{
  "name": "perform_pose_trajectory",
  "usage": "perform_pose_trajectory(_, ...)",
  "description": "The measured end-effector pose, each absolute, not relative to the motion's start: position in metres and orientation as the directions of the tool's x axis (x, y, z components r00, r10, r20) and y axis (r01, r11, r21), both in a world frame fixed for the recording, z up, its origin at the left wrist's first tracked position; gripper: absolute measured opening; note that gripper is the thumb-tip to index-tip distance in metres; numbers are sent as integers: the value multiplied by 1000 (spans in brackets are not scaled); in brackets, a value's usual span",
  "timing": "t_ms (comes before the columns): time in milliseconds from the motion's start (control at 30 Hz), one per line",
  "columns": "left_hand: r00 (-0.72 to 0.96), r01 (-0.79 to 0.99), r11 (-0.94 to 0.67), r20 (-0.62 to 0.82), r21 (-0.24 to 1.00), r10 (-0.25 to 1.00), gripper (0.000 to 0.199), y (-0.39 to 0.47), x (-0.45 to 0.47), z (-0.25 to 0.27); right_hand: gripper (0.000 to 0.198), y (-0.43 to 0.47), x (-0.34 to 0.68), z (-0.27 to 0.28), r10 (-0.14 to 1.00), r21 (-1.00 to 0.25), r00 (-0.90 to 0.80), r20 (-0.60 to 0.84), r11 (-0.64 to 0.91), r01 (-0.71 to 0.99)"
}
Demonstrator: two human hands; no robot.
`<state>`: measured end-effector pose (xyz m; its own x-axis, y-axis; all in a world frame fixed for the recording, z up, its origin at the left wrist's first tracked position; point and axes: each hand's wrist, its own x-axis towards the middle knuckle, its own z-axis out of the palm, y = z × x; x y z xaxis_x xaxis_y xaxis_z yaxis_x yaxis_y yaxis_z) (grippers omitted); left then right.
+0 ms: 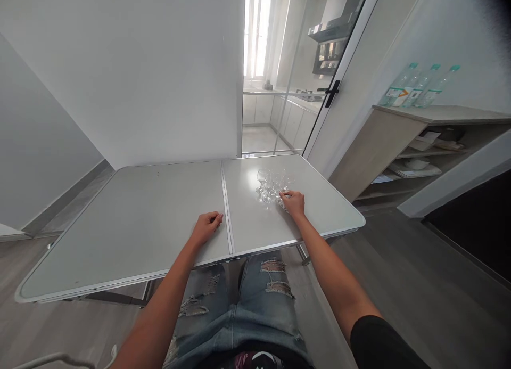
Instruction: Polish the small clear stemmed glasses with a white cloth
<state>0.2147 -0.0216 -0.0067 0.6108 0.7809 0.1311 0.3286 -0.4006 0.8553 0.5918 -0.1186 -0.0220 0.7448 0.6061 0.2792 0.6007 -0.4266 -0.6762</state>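
Several small clear stemmed glasses [261, 181] stand close together on the right half of the pale folding table [131, 225]. My right hand [293, 203] is at the near right side of this group, its thumb and fingers closed on one glass [283, 201]. That glass is partly covered by the hand, and its see-through outline blends with the others. Left of the table's centre seam, my left hand [206, 226] rests on the tabletop, fingers curled in loosely with nothing visible in them.
A metal seam [227, 206] divides the tabletop. Behind the table are a white wall and a glass door [279, 71] with a black handle [331, 93]. At right, a wooden shelf unit [447, 113] carries 3 plastic bottles [419, 87] on top and dishes inside.
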Motion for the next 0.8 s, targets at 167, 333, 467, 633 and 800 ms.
perform_pose_trajectory(167,607,322,-403,140,857,782,44,-22,215,-7,33,-118,591,-21,599,-683,746,289,-417,600)
perform_pose_trajectory(333,611,332,-410,137,849,780,46,-22,215,-7,33,-118,591,-23,604,-665,747,280,-439,604)
perform_pose_trajectory(467,614,332,-413,138,848,777,46,-22,215,-8,32,-118,590,-24,610,-637,737,290,-452,624)
perform_pose_trajectory(633,618,334,-431,151,838,772,46,-21,214,-9,35,-123,589,-16,648,-650,714,264,-427,628)
perform_pose_trajectory(800,616,337,-432,151,837,773,46,-21,214,-10,38,-132,592,-14,660,-630,711,243,-450,633)
